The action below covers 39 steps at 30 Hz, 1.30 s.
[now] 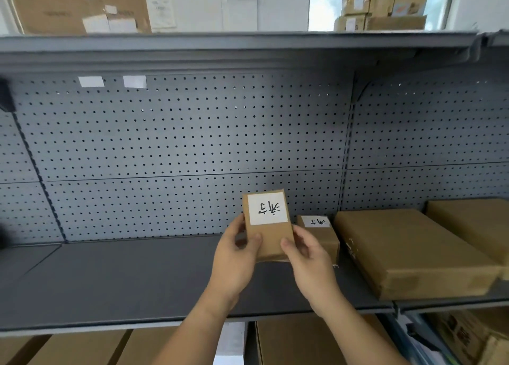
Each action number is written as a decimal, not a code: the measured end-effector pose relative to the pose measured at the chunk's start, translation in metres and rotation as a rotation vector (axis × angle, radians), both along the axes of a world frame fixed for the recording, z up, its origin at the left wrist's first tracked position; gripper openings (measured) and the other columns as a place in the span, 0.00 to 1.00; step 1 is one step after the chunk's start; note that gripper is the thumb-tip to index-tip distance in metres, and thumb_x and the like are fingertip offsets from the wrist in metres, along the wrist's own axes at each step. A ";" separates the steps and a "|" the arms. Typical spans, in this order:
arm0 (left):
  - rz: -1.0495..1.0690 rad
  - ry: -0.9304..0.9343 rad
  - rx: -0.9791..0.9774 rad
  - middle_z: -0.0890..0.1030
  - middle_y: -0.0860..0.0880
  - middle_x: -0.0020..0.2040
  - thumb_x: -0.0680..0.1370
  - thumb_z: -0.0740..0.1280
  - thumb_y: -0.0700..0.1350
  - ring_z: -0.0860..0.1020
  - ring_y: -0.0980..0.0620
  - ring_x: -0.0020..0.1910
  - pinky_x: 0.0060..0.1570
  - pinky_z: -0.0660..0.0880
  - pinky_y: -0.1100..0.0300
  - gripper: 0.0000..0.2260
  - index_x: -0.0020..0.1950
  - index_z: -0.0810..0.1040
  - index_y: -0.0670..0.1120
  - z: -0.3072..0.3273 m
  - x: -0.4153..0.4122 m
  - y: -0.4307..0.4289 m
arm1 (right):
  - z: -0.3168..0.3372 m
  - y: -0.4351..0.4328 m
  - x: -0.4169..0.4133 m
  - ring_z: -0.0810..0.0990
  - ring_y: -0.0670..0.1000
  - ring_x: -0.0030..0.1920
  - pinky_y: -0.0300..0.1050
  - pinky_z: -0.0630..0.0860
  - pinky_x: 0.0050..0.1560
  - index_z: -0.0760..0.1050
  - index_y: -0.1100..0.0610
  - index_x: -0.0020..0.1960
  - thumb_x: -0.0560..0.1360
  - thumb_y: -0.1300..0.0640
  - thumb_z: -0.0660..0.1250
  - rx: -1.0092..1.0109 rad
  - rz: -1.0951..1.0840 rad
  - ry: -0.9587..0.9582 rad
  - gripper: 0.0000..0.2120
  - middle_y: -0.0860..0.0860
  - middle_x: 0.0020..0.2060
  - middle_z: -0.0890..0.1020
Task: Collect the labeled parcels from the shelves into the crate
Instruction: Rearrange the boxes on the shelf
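1. Currently both hands hold one small brown cardboard parcel with a white handwritten label (268,224), lifted clear of the grey metal shelf board (124,276) and tilted so the label faces the camera.
2. Left hand (234,257): wrapped on the parcel's left edge, thumb across the front face, fingers behind it.
3. Right hand (308,260): gripping the parcel's right lower edge, thumb on the front, fingers curled round the side.
4. Second small brown labelled parcel (319,232): lying flat on the shelf just right of and behind the held one, white label on its far end. Right hand partly covers its near end.
5. Large flat brown cardboard box (407,251): on the shelf right of the second parcel, close beside it; cannot tell if they touch. No label visible on it.
6. Another brown box (473,224): at the far right edge of the frame, partly cut off.
7. Grey perforated back panel (179,133): behind the shelf, two white tags near its top left.
8. Left stretch of the shelf board is bare.
9. More brown cartons (303,342) sit on the level below; others show on the top shelf.
10. Crate: not in view.
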<state>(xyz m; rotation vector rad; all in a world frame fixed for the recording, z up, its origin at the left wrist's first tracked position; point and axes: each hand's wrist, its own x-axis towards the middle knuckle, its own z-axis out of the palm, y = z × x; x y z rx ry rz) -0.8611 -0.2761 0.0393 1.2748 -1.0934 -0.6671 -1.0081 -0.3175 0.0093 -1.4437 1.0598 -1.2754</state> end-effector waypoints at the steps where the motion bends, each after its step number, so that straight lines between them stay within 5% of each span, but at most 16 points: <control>1: -0.004 0.020 -0.020 0.82 0.60 0.58 0.82 0.68 0.44 0.80 0.63 0.53 0.48 0.77 0.69 0.19 0.71 0.73 0.56 0.003 0.000 0.004 | 0.003 0.003 0.000 0.81 0.42 0.61 0.47 0.78 0.63 0.75 0.40 0.67 0.79 0.46 0.70 -0.010 0.005 -0.033 0.17 0.40 0.60 0.83; 7: -0.034 0.166 -0.123 0.83 0.57 0.60 0.82 0.66 0.37 0.80 0.55 0.60 0.54 0.78 0.63 0.18 0.68 0.76 0.54 0.017 0.004 0.023 | 0.026 0.018 -0.002 0.81 0.44 0.57 0.45 0.76 0.56 0.80 0.41 0.55 0.84 0.47 0.60 -0.020 0.028 -0.235 0.09 0.39 0.51 0.84; 10: -0.038 0.215 -0.166 0.82 0.54 0.61 0.82 0.64 0.35 0.80 0.55 0.59 0.52 0.79 0.63 0.18 0.67 0.75 0.55 0.021 0.002 0.032 | 0.033 0.024 -0.001 0.81 0.48 0.57 0.50 0.81 0.54 0.76 0.48 0.58 0.84 0.57 0.62 0.009 0.039 -0.344 0.07 0.42 0.52 0.83; 14: 0.002 0.182 -0.222 0.82 0.52 0.57 0.83 0.61 0.34 0.79 0.56 0.52 0.52 0.78 0.54 0.16 0.61 0.74 0.56 0.025 -0.002 0.039 | 0.035 0.027 -0.002 0.80 0.48 0.64 0.56 0.79 0.62 0.70 0.48 0.71 0.75 0.55 0.73 0.064 0.068 -0.490 0.27 0.47 0.64 0.80; 19: -0.037 0.068 -0.191 0.81 0.59 0.56 0.79 0.71 0.42 0.79 0.64 0.52 0.45 0.76 0.70 0.14 0.62 0.76 0.55 0.030 -0.013 0.052 | 0.038 0.032 -0.004 0.83 0.49 0.60 0.53 0.77 0.65 0.77 0.50 0.65 0.77 0.61 0.72 0.009 0.065 -0.474 0.18 0.47 0.56 0.87; 22: -0.089 0.058 -0.158 0.80 0.60 0.58 0.77 0.73 0.47 0.79 0.66 0.50 0.45 0.75 0.72 0.19 0.65 0.73 0.58 0.029 -0.015 0.056 | 0.041 0.039 -0.005 0.83 0.52 0.62 0.56 0.77 0.65 0.79 0.50 0.65 0.76 0.54 0.71 0.018 0.064 -0.507 0.17 0.49 0.57 0.86; 26: -0.116 0.208 -0.163 0.83 0.54 0.57 0.78 0.73 0.47 0.81 0.54 0.58 0.57 0.79 0.58 0.12 0.61 0.79 0.56 0.029 -0.010 0.057 | 0.043 0.046 -0.011 0.83 0.54 0.59 0.53 0.78 0.56 0.82 0.53 0.61 0.85 0.55 0.59 0.015 0.086 -0.504 0.13 0.51 0.56 0.86; 28: -0.190 0.332 -0.186 0.83 0.47 0.59 0.77 0.73 0.48 0.80 0.46 0.58 0.61 0.77 0.43 0.12 0.59 0.80 0.52 0.028 -0.008 0.059 | 0.042 0.048 -0.010 0.84 0.52 0.58 0.50 0.78 0.53 0.80 0.51 0.61 0.84 0.54 0.60 0.003 0.094 -0.468 0.12 0.49 0.56 0.86; 30: -0.290 0.483 -0.211 0.81 0.42 0.61 0.77 0.69 0.49 0.79 0.43 0.56 0.57 0.77 0.38 0.13 0.60 0.77 0.48 0.027 -0.007 0.061 | 0.041 0.052 -0.008 0.84 0.50 0.57 0.49 0.78 0.53 0.77 0.49 0.65 0.79 0.49 0.65 0.020 0.173 -0.445 0.16 0.49 0.58 0.85; 35: -0.266 0.462 -0.201 0.83 0.43 0.58 0.84 0.62 0.44 0.80 0.43 0.52 0.54 0.78 0.38 0.06 0.60 0.75 0.49 0.028 -0.002 0.066 | 0.044 0.057 -0.007 0.86 0.52 0.56 0.54 0.83 0.51 0.74 0.49 0.67 0.74 0.48 0.68 0.049 0.269 -0.445 0.22 0.51 0.57 0.86; 39: -0.072 0.244 -0.226 0.80 0.47 0.49 0.83 0.61 0.36 0.78 0.53 0.44 0.42 0.79 0.57 0.13 0.57 0.76 0.54 0.031 0.001 0.064 | 0.047 0.059 -0.002 0.86 0.50 0.55 0.55 0.82 0.57 0.75 0.51 0.65 0.77 0.56 0.70 -0.010 0.136 -0.433 0.17 0.47 0.55 0.86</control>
